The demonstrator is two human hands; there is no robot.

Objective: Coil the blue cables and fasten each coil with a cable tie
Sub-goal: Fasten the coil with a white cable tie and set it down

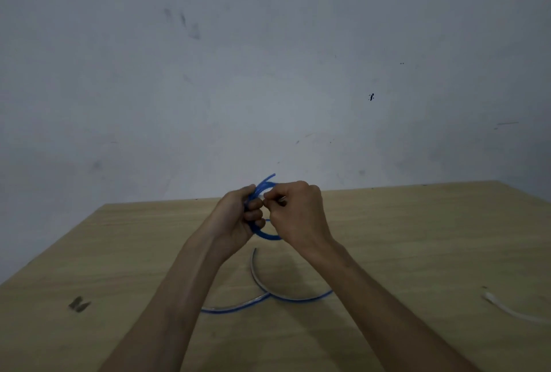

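1. Far left on the wooden table [417,237]: a small dark scrap [79,303], lying flat, well apart from the work, too blurred to name
2. Left hand [235,216] is raised above the table with its fingers curled round the blue coil [268,236], clamping the gathered turns on one side; a cut end pokes up past the knuckles
3. Under the hands a loose blue cable [238,309] lies on the table in open curves that cross, not coiled; one length or two, cannot tell
4. Right hand [298,213] touches the left, thumb and forefinger pinched on a pale sliver, probably a cable tie [282,200], at the bundle; threaded or not, cannot tell
5. Handling, as a judgement: the cable looks light, smooth and springy, so the turns will likely spring open if let go; best held across all turns, just beside the tie point
6. Far right: a white strip [507,310] near the table edge, possibly a spare tie
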